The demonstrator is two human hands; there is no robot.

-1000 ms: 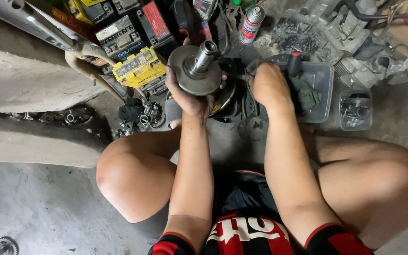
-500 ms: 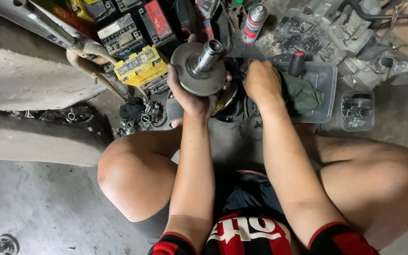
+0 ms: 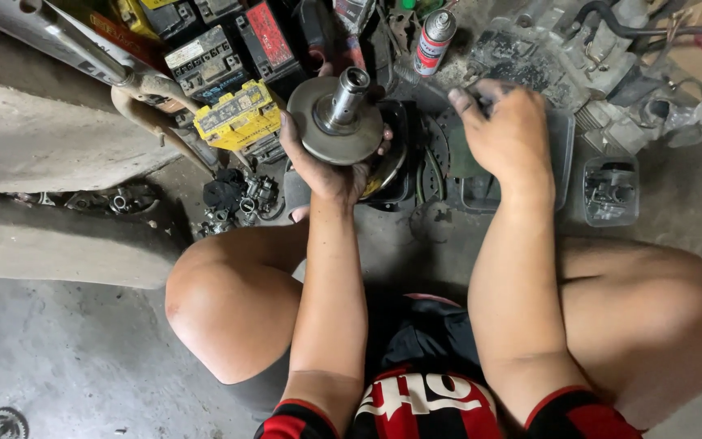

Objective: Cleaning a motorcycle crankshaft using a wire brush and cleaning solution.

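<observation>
The person squats on a concrete floor (image 3: 67,366), knees apart, both forearms extended forward.

Landmark: the round metal pulley disc (image 3: 336,122) with a short tubular shaft standing upright at its centre.

1. Left hand (image 3: 322,167): located directly beneath the disc. It grasps the disc from below, palm up, fingers curled round the near and left rim, thumb at the right rim. The disc is lifted off the floor, its face tilted slightly toward the camera.

2. Right hand (image 3: 507,130): located to the right of the disc, well apart from it. Back of the hand faces up, fingers soiled and half bent, above a dark plastic tray (image 3: 562,154). What the fingertips hold, if anything, cannot be told.

3. Below and just behind the disc: a black round engine part (image 3: 400,167) resting on the floor, partly hidden by the disc.

4. Left of the disc: a yellow battery (image 3: 236,118), with a cluster of small dark parts (image 3: 237,199) nearer the left knee.

5. Right of the disc, beyond the right hand: a small clear container (image 3: 611,191) of metal parts.

6. Beyond the disc, upper right: an upright spray can (image 3: 434,41) with a red label. Upper left: further batteries (image 3: 205,57), grey and black.
</observation>
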